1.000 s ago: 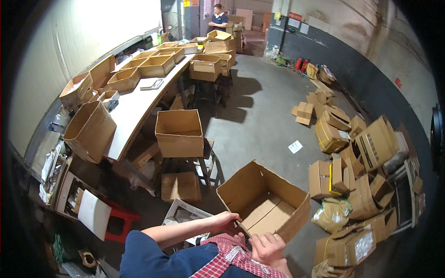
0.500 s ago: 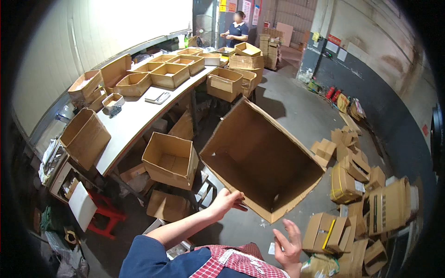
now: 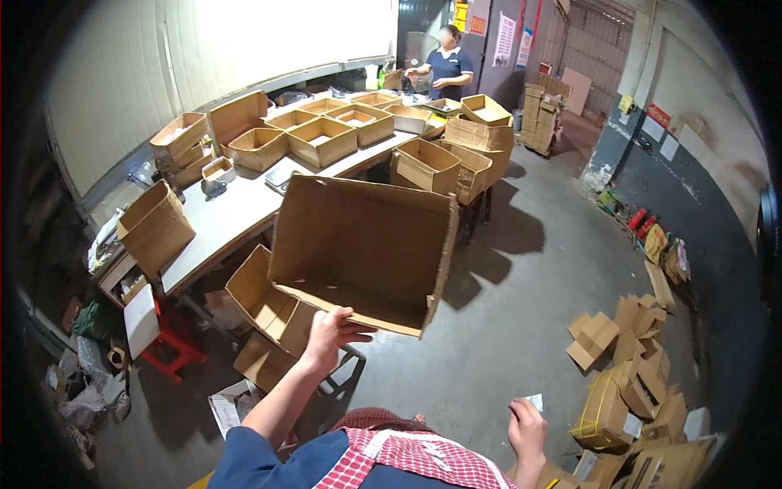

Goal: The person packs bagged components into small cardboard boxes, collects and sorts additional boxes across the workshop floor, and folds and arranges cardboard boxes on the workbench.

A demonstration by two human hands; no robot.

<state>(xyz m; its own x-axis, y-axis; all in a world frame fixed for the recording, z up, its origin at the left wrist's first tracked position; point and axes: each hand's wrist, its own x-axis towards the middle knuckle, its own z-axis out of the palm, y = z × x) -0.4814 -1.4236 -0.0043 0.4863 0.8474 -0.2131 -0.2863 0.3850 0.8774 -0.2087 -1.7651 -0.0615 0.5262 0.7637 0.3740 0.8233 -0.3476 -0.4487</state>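
A worker's left hand (image 3: pixel 330 336) pinches the lower rim of a large, open-topped brown cardboard box (image 3: pixel 358 236), held tilted above a grey concrete floor (image 3: pixel 481 359) with its hollow side facing the wearer. The corrugated board is matte, its edges rough and frayed. The right hand (image 3: pixel 528 428) hangs apart from the box, fingers loosely curled, with nothing visible in its grip; a small white paper slip (image 3: pixel 534 402) shows just beside the fingertips, though whether they touch cannot be told.

Behind stands a long, smooth white-topped bench (image 3: pixel 232 216) carrying shallow rectangular cardboard trays (image 3: pixel 323 147). At its far end, a co-worker in a navy, pale-collared shirt (image 3: pixel 450 67) faces the work. A red plastic stool (image 3: pixel 175 350) sits at left; at right, creased brown cartons are heaped, one bound in yellow strapping (image 3: pixel 604 407) and bearing a white label (image 3: pixel 632 425). A white printed notice (image 3: pixel 505 39) hangs beyond, its lettering too small to read.
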